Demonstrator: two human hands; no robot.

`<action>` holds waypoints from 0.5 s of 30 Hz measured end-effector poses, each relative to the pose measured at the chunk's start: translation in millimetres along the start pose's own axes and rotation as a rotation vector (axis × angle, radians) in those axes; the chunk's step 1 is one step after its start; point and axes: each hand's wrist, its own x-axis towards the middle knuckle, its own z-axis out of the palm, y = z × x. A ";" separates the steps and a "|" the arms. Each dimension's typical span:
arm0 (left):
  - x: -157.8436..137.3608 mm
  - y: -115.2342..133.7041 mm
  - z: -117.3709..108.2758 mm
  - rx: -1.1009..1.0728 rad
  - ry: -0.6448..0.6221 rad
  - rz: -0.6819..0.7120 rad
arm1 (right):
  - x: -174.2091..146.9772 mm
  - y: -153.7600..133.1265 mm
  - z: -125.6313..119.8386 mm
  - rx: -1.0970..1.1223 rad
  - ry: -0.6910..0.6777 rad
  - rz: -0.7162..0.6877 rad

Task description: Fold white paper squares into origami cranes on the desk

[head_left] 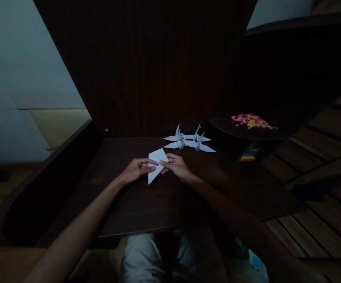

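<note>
Between my two hands is a folded sheet of white paper [158, 156], kite-like in outline, with a crease line down its middle. My left hand [137, 169] pinches its left edge, thumb and forefinger lying over the front face. On the other edge, my right hand [175, 167] grips the paper with the thumb on top and the fingers behind. Just beyond the hands, several white origami cranes [198, 145] stand close together on the dark desk, wings spread and touching or overlapping.
A dark wooden desk [123, 212] has a raised side panel [49, 177] at the left and a tall back board [158, 70]. On a small shelf [220, 125] to the right lies a heap of pink, red and yellow bits [251, 120]. Slatted wood [329, 157] lies farther right.
</note>
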 end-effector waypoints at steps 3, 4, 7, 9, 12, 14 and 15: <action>1.6 -1.1 2.7 -0.077 0.060 0.007 | -0.3 0.6 -0.2 0.007 0.008 0.005; 2.4 -2.0 3.2 -0.105 0.077 0.008 | -0.5 0.4 -0.2 0.004 0.011 0.007; 5.0 -5.5 3.6 -0.158 0.136 0.012 | -1.1 -0.6 -0.3 -0.019 -0.001 0.018; 5.9 -6.8 3.0 -0.163 0.181 0.014 | -1.4 -0.6 -0.1 -0.044 -0.036 0.029; 5.0 -5.6 2.4 -0.134 0.152 -0.008 | -1.9 0.6 0.6 -0.064 -0.073 0.020; 3.4 -3.7 2.9 -0.114 0.082 -0.025 | -2.4 1.6 0.9 -0.062 -0.063 -0.011; 2.5 -2.8 3.4 -0.112 0.060 -0.025 | -2.6 1.8 0.9 -0.060 -0.056 -0.027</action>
